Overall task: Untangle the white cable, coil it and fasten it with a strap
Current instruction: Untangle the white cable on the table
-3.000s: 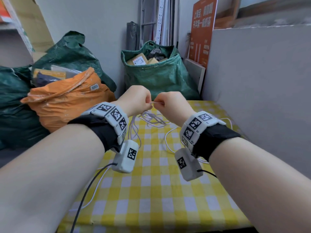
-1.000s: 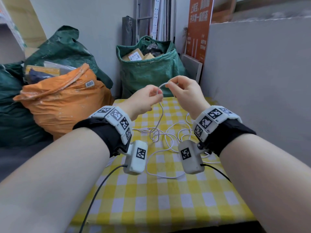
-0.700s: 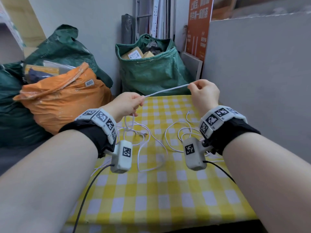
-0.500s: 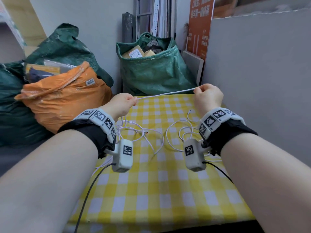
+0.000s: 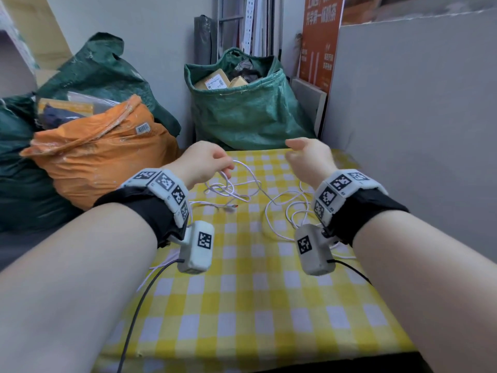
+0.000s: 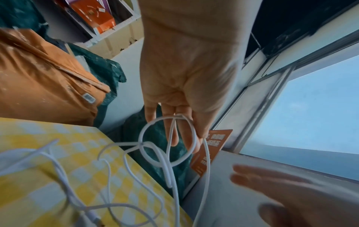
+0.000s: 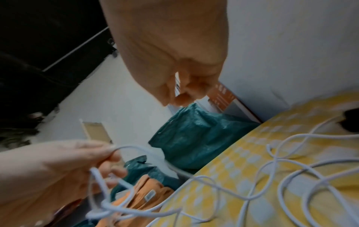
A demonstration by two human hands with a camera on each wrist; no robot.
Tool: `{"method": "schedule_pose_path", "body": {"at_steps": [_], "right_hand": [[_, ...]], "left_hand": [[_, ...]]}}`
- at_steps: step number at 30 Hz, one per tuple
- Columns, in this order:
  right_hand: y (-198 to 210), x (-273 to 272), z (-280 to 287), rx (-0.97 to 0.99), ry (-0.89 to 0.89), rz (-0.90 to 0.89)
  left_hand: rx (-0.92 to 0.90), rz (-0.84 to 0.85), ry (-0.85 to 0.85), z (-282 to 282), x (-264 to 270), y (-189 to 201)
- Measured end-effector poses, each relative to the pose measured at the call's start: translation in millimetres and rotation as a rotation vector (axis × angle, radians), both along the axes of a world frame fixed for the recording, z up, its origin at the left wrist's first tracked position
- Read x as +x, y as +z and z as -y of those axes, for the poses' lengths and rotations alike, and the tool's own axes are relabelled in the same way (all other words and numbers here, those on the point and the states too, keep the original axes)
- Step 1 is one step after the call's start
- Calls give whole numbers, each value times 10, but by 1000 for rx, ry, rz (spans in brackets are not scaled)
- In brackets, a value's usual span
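The white cable (image 5: pixel 250 181) lies in tangled loops on the yellow checked tablecloth (image 5: pixel 242 305), with one plug end (image 5: pixel 232 207) near the middle. My left hand (image 5: pixel 226 168) is raised above the far left of the table and pinches a few loops of the cable (image 6: pixel 174 122) between thumb and fingers. From there the cable hangs down to the cloth. My right hand (image 5: pixel 293 149) hovers at the same height to the right, its fingers (image 7: pixel 182 95) loosely curled and holding nothing. More loops (image 5: pixel 290 211) lie under the right wrist.
An orange bag (image 5: pixel 102 157) and green sacks (image 5: pixel 247 117) stand beyond the table's left and far edges. A grey board (image 5: pixel 416 130) walls off the right side. A dark thing (image 7: pixel 349 121) lies on the cloth by that board; I cannot tell what it is.
The right hand has let go of the stretch of cable that was pulled taut between both hands. That stretch has dropped slack to the table, and the left hand still holds its loops.
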State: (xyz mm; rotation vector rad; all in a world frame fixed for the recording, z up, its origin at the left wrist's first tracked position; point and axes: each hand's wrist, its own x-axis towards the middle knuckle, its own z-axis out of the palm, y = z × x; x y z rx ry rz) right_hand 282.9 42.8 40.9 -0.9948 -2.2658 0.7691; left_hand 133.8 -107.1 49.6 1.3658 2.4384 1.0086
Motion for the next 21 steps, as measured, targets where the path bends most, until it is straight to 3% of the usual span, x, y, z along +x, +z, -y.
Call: {"method": "schedule_pose_path", "body": {"at_steps": [3, 6, 9, 13, 21], "right_hand": [[40, -153, 241, -82, 287, -54], [50, -218, 344, -47, 375, 17], [49, -188, 298, -17, 296, -29], [83, -69, 147, 0, 69, -152], [11, -42, 33, 29, -170, -151]], "left_hand": [[-3, 0, -66, -78, 106, 66], [11, -18, -82, -119, 170, 108], [-25, -84, -65, -111, 181, 148], [-263, -273, -24, -26, 52, 99], [-356, -301, 59, 35, 4, 15]]}}
